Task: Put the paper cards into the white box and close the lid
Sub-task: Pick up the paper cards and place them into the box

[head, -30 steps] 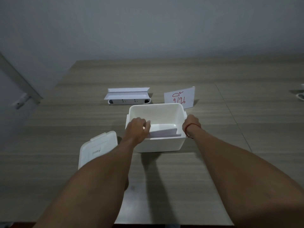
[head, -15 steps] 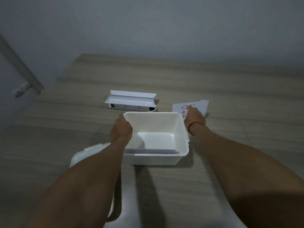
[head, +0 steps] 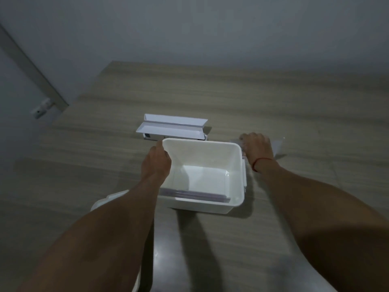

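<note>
Since a moment ago the right hand (head: 257, 149) has left the white box (head: 202, 175) for the card (head: 276, 146) beyond it, grip unclear; left hand (head: 156, 164) empty at the rim, cards (head: 194, 194) inside, lid (head: 107, 200) off.

Left hand (head: 156, 163) curled, right hand (head: 257, 149) palm down, both forearms outstretched
</note>
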Available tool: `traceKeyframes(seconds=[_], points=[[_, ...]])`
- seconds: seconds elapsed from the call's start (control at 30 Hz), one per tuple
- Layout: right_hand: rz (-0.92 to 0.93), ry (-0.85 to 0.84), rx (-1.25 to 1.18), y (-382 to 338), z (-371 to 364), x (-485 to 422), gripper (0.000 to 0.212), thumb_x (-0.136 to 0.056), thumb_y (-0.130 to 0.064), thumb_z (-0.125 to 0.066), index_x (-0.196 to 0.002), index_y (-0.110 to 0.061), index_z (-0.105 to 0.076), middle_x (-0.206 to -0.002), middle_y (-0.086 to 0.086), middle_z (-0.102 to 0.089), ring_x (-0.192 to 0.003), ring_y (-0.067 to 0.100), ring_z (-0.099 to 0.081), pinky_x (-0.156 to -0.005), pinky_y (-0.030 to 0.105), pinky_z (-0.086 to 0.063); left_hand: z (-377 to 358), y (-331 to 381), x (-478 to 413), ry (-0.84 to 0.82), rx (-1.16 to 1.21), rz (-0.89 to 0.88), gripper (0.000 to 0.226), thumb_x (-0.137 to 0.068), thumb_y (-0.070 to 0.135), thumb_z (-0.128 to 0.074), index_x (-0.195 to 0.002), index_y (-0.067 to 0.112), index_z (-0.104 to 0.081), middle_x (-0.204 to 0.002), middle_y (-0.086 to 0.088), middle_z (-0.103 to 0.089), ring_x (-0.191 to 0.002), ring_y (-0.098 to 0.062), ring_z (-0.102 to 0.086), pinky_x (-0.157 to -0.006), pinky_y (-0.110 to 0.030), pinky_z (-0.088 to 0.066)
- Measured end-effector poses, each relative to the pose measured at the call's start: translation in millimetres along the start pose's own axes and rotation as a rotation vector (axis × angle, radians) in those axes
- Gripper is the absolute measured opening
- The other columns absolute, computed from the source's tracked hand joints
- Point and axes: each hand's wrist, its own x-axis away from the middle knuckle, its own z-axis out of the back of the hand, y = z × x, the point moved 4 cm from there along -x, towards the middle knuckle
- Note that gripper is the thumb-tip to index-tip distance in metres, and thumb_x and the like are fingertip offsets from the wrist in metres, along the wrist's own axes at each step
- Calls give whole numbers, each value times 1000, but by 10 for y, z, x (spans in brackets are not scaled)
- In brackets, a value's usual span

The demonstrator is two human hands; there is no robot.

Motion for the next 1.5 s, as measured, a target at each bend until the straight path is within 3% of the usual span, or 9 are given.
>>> traceKeyframes(seconds=[0.17,0.33,0.47,0.6,0.87,1.0,1.2,1.37,1.5], points=[[16,58,-122,-28,165,94,25,-97,-16,-43,-116,-14,-58,-116,15,-62,-108,34,-59,-88,39,-43,-15,-64,4,-7,50,26,35,-100,18,-31,-129,7,-48,-123,-18,-60,-113,-36,-58,-91,-43,-46],[34,179,-97,-154,724,81,33,-99,-15,-38,-129,-17,-52,-124,13,-61,-115,33,-56,-92,39,-40,-22,-137,127,-79,212,-18,34,-101,18,-29,-118,4,-55,-113,-20,-63,-104,-34,-60,-89,-42,-49],[87,317,-72,-277,1315,110,35,-100,-24,-37,-132,-22,-50,-123,11,-64,-114,32,-57,-91,39,-39,-71,-137,283,-185,307,-38,39,-102,22,-27,-135,10,-46,-115,-22,-62,-105,-39,-59,-89,-40,-46],[147,309,-117,-487,1691,233,38,-101,-33,-34,-132,-22,-53,-128,12,-63,-117,33,-57,-93,38,-41,-109,-99,419,-247,364,-28,43,-103,25,-25,-141,14,-41,-124,-22,-60,-112,-39,-58,-98,-44,-47],[185,-131,-445,-844,1199,618,30,-96,-27,-48,-116,-15,-67,-119,9,-69,-109,28,-62,-86,29,-45,-68,-78,552,-349,438,-2,48,-100,23,-24,-147,21,-35,-137,-18,-55,-123,-38,-53,-107,-49,-42],[168,-458,-392,-873,746,926,27,-93,-30,-54,-107,-16,-73,-113,9,-70,-96,22,-62,-79,25,-42,-32,-66,614,-359,476,-25,47,-99,19,-25,-144,23,-40,-133,-13,-57,-121,-33,-54,-107,-45,-42],[59,-719,-375,-866,475,1207,34,-79,-39,-69,-103,-16,-76,-92,3,-65,-82,21,-57,-84,33,-55,-93,23,682,-352,497,-26,48,-100,18,-24,-145,22,-38,-136,-14,-56,-123,-34,-53,-108,-43,-40],[-31,-802,-297,-878,412,1314,57,-54,-58,-68,-99,-25,-75,-108,-4,-74,-101,18,-69,-95,38,-55,-62,28,736,-356,493,-27,45,-100,17,-24,-142,17,-41,-133,-15,-56,-121,-33,-52,-105,-40,-39],[-84,-772,-401,-933,561,1293,43,-84,-51,-54,-103,-14,-68,-100,-2,-69,-93,20,-65,-92,32,-51,99,-46,745,-339,417,60,43,-100,24,-27,-130,0,-46,-133,-25,-53,-122,-38,-51,-101,-41,-40]])
